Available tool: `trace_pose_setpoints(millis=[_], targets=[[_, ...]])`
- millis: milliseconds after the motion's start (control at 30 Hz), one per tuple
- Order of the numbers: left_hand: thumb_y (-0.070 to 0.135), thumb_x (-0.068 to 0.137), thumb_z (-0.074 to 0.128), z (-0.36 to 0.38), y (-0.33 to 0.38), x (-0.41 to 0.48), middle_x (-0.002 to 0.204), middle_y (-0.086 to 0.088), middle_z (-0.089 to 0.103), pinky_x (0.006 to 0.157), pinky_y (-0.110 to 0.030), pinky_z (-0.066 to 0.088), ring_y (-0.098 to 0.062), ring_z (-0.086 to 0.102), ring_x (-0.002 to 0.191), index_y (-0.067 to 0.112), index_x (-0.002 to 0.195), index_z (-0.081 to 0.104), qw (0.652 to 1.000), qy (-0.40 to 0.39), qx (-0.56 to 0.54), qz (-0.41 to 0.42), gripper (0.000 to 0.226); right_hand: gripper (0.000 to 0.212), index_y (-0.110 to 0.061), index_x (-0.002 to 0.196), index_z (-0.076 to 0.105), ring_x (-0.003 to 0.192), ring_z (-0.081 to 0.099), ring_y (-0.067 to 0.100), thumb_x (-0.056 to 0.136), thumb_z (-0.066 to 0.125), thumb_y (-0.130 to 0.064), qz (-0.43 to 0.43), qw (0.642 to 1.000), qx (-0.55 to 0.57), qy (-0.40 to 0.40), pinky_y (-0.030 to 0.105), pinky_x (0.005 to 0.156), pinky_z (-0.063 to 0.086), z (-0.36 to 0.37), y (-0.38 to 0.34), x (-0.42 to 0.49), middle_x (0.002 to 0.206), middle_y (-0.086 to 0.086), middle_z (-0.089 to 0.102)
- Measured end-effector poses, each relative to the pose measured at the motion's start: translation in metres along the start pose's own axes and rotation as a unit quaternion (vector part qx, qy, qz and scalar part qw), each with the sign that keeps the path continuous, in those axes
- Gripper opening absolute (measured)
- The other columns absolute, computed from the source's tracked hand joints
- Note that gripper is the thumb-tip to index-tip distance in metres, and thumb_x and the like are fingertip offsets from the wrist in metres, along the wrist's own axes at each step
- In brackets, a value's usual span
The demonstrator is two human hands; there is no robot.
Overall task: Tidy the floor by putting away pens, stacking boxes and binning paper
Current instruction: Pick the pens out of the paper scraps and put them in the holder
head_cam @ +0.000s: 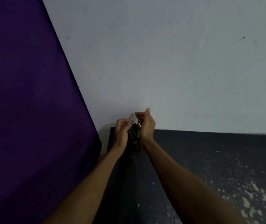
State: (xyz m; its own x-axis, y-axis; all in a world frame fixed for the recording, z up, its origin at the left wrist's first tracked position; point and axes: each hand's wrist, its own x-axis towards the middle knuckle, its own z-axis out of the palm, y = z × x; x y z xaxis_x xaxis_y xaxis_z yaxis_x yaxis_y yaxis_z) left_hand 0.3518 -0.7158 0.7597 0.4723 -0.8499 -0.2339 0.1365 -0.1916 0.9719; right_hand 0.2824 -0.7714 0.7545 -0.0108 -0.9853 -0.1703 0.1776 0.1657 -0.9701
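1. Dark speckled surface (pixel 209 167) with pale flecks fills the near right; whether it is floor or a tabletop is hard to say. No loose pens, boxes or paper show on the visible part.
2. Two bare forearms reach forward from the bottom edge and converge at mid-frame.
3. Left hand (pixel 122 131): cupped, fingers curved, lying against the left side of an upright bunch of dark pens (pixel 133 131). Cannot tell whether it grips the bunch or only steadies it.
4. Right hand (pixel 146 125): fingers drawn together, pinching a slim yellow pen (pixel 138 126) near its top, thumb raised. The pen is upright, its lower end down among the dark ones.
5. The bunch stands in a dark holder (pixel 136 146) between the wrists, close to the wall; its outline is lost in shadow.
6. Left: large deep-purple fabric panel (pixel 24 94), slanting.
7. Far: scuffed grey-white plaster wall (pixel 177 62).
8. Judgement: pen stage is under way and probably near its end, with many pens already stowed and this one going in. Boxes and paper are out of view, so their status is unknown.
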Motion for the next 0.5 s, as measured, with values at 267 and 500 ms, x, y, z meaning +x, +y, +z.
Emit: trace_pose_setpoints(millis=[267, 500], targets=[[0.035, 0.101, 0.037, -0.012, 0.001, 0.004, 0.135, 0.003, 0.052, 0.102, -0.025, 0.035, -0.010, 0.046, 0.125, 0.015, 0.134, 0.052, 0.999, -0.016, 0.047, -0.020, 0.041, 0.046, -0.009, 0.078, 0.070, 0.090, 0.068, 0.021, 0.101, 0.041, -0.037, 0.025, 0.999, -0.019, 0.038, 0.033, 0.085, 0.053, 0.005, 0.000, 0.004, 0.088, 0.008, 0.074], [0.026, 0.099, 0.048, -0.019, 0.017, -0.004, 0.122, 0.001, 0.057, 0.089, -0.019, 0.039, -0.012, 0.052, 0.113, 0.012, 0.126, 0.055, 0.998, 0.002, 0.065, -0.023, 0.032, 0.030, -0.010, 0.083, 0.071, 0.087, 0.067, 0.018, 0.094, 0.054, -0.032, 0.002, 0.987, -0.160, -0.010, 0.032, 0.079, 0.052, -0.012, -0.014, 0.000, 0.087, 0.003, 0.073]])
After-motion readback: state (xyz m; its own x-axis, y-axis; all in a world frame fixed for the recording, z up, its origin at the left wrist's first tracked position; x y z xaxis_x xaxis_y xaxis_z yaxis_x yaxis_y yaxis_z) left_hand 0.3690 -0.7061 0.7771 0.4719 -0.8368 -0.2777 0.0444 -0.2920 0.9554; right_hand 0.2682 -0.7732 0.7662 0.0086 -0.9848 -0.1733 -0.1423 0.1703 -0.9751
